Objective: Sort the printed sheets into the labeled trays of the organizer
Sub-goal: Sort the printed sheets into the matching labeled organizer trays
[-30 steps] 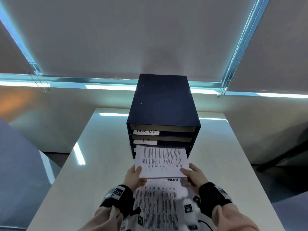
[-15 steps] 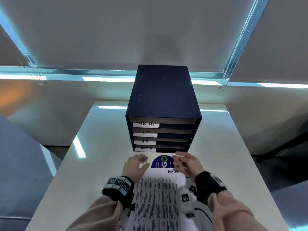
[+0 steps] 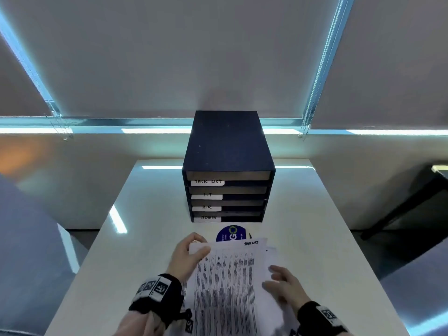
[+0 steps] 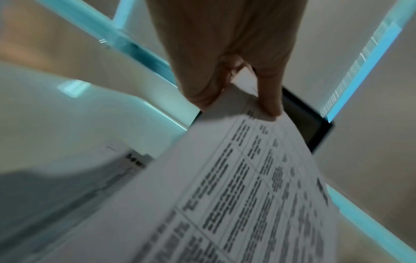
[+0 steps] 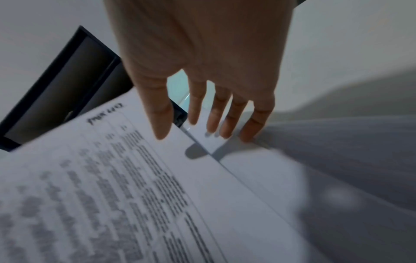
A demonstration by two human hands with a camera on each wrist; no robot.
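Observation:
A dark blue organizer (image 3: pixel 228 151) stands at the table's far middle, with trays labeled TASK LIST, I.T, H.R. and ADMIN. A printed sheet (image 3: pixel 225 275) headed "TASK LIST" is lifted off the paper stack (image 3: pixel 270 253) near me. My left hand (image 3: pixel 188 255) pinches the sheet's top left corner (image 4: pixel 258 113), thumb on top. My right hand (image 3: pixel 283 284) hovers over the sheet's right edge with fingers (image 5: pixel 213 113) straight and spread, holding nothing. The organizer (image 5: pixel 56 85) shows behind the sheet (image 5: pixel 117 178) in the right wrist view.
A round blue sticker (image 3: pixel 230 235) lies on the white table (image 3: pixel 150 214) between the stack and the organizer. Roller blinds (image 3: pixel 194 57) and a window sill run behind the table. A dark desk frame (image 3: pixel 412 197) stands off to the right.
One sheet went into a lower tray and both hands came back to the stack. My left hand has now lifted the top TASK LIST sheet by its corner.

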